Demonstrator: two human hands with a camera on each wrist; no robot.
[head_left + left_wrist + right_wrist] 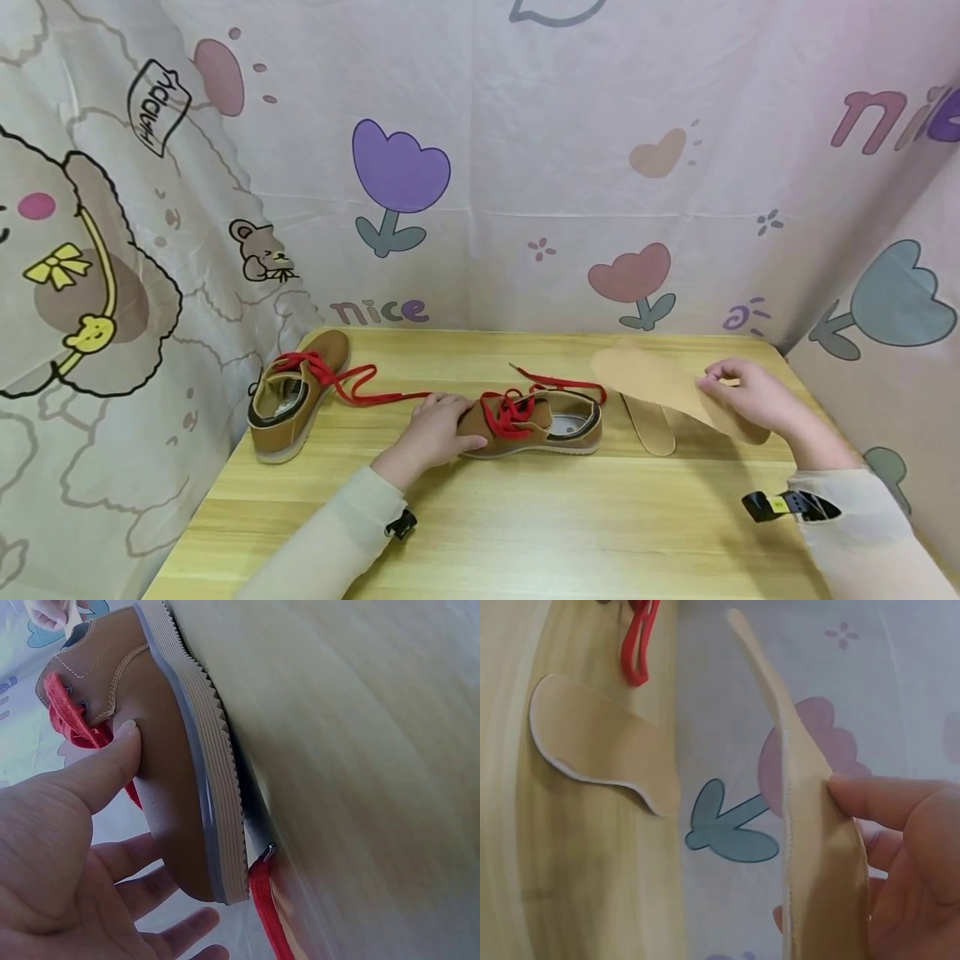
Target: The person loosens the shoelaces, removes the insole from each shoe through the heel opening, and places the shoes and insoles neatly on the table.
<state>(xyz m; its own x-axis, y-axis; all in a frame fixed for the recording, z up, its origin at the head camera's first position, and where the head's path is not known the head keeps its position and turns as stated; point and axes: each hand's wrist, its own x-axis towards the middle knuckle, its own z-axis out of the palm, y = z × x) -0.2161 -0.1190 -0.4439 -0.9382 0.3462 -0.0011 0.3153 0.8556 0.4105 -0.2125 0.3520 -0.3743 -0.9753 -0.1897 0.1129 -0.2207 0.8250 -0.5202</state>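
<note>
A brown shoe (538, 418) with red laces lies sole down at mid-table, its opening to the right. My left hand (435, 429) grips its toe, the thumb (120, 761) on one side and the fingers on the other. On the right, my right hand (753, 402) pinches a tan insole (652, 379) by its edge, holding it raised and slightly bent. A second tan insole (596, 742) lies on the table below it, partly covered in the head view.
Another brown shoe (279, 437) stands at the left, its red lace (367, 400) trailing toward the middle. All of this is on a wooden table (525, 525). A printed cloth (510, 167) hangs behind it and along both sides.
</note>
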